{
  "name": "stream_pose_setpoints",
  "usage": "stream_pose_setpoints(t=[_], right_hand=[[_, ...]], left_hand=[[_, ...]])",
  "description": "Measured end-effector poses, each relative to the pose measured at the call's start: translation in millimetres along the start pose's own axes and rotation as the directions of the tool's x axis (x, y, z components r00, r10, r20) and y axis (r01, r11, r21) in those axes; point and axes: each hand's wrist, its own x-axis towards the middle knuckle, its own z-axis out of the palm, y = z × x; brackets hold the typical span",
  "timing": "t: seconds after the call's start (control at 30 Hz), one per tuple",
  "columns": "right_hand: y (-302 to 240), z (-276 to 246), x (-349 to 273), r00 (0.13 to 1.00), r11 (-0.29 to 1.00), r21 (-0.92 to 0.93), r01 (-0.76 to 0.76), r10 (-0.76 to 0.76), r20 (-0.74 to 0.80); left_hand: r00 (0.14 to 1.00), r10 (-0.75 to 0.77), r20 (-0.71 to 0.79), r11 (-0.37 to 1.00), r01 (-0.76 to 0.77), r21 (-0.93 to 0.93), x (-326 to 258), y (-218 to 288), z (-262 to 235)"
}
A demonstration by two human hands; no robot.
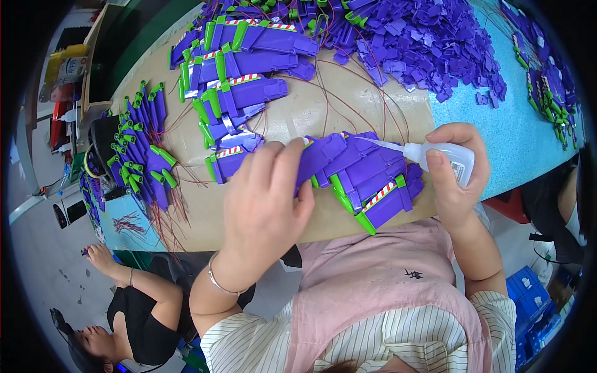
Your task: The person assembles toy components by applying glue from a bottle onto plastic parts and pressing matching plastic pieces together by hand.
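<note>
My right hand [455, 177] grips a small, whitish squeeze bottle [461, 156] between thumb and fingers. Its thin nozzle points left, with the tip over the purple wing-shaped plastic pieces in front of me. My left hand [264, 196] is closed on the end of a purple plastic wing [320, 154], its thumb below and fingers above. Under and beside that wing lie several more wings [373, 171], overlapping, with green tips and red-and-white striped edges. Whether the nozzle touches a piece, I cannot tell.
A big heap of small purple pieces [429, 50] covers the back right. Fanned rows of finished-looking wings [249, 59] lie at the back left. Green-tipped parts with thin red wires [140, 146] sit further left. Another person [140, 298] is at the lower left.
</note>
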Motion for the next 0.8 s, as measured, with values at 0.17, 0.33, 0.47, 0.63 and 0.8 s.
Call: stream_pose_setpoints(t=[0.17, 0.33, 0.47, 0.63, 0.8], right_hand=[[-3, 5, -2, 0.998, 1.000, 0.016, 0.012, -0.013, 0.061], [-6, 10, -4, 0.981, 0.992, -0.077, 0.101, -0.087, 0.171], [-6, 9, -3, 0.985, 0.990, -0.103, 0.096, -0.080, 0.155], [-5, 4, -4, 0.989, 0.996, -0.036, 0.080, -0.075, 0.124], [-9, 12, 2, 0.987, 0.991, -0.036, 0.127, -0.123, 0.106]], left_hand=[[0.998, 0.058, 0.008, 0.994, -0.058, 0.096, 1, 2, 1], [0.998, 0.052, 0.020, 0.994, -0.054, 0.095, 0, 3, 0], [0.999, 0.040, 0.020, 0.995, -0.042, 0.094, -1, 4, 0], [0.995, 0.096, -0.005, 0.983, -0.094, 0.160, -1, 4, 1], [0.973, 0.228, -0.035, 0.932, -0.208, 0.297, 1, 2, -2]])
